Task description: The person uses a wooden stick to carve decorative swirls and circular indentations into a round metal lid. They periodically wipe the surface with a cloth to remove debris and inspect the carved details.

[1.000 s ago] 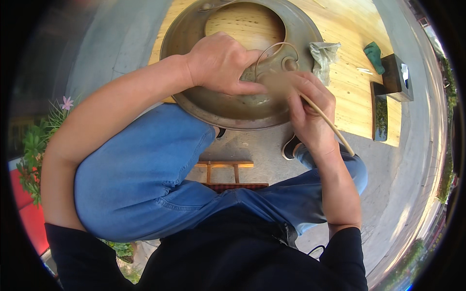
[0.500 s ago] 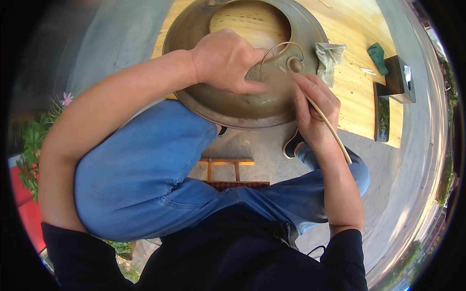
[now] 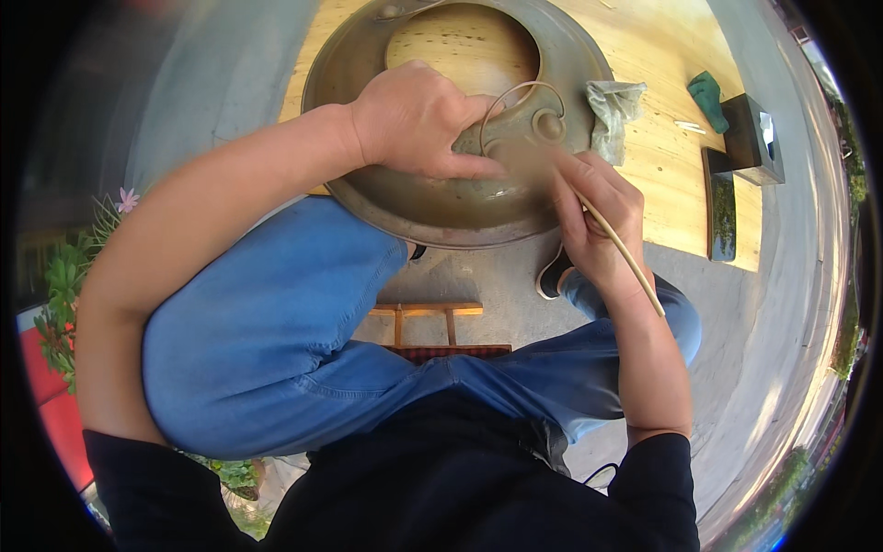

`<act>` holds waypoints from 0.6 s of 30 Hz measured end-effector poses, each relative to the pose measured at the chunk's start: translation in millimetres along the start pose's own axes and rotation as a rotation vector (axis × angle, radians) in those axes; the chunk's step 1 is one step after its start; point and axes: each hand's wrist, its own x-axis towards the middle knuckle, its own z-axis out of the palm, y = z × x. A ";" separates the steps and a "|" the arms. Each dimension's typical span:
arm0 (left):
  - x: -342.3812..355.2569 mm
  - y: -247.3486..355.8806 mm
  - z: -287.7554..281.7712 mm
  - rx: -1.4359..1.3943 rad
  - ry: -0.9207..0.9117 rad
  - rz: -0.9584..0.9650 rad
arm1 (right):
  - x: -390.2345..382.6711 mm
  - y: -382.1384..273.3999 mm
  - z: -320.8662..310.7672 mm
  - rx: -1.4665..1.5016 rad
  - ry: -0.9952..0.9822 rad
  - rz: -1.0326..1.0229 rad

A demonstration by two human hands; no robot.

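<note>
A large, brownish-green round piece point(image 3: 432, 212) with a wide rim and a big round hole lies in front of me on the wooden table. On its near right side are a raised round knob point(image 3: 549, 126) and a thin wire-like loop point(image 3: 522, 86). My left hand point(image 3: 414, 120) rests on the piece, thumb and forefinger spread apart; its other fingers are partly hidden. My right hand point(image 3: 602, 207) pinches a slim pale stick point(image 3: 625, 253), whose rear end points back over my wrist. The front of the stick is hidden in a blur close to the surface.
Beside the piece, a crumpled pale cloth point(image 3: 609, 120) lies on the wooden table point(image 3: 671, 175). Farther right are a dark green object point(image 3: 706, 99), a black tissue box point(image 3: 750, 138) and a dark flat tray-like thing point(image 3: 720, 207). A wooden stool point(image 3: 423, 310) is below, and potted plants point(image 3: 64, 285) stand at left.
The round piece and the cloth show slightly farther left in the view. My left hand has shifted a little left as well; my right hand keeps nearly the same place, still holding the stick.
</note>
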 end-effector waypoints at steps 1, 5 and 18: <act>1.2 1.0 1.2 0.003 -0.005 0.016 | 2.8 2.1 2.2 0.012 0.033 -0.033; 2.4 -0.8 0.0 -0.005 -0.005 -0.012 | 12.3 5.9 7.3 0.004 0.063 -0.072; 2.4 -0.3 -5.0 0.021 -0.019 -0.008 | 6.2 3.1 -13.4 0.054 -0.027 0.046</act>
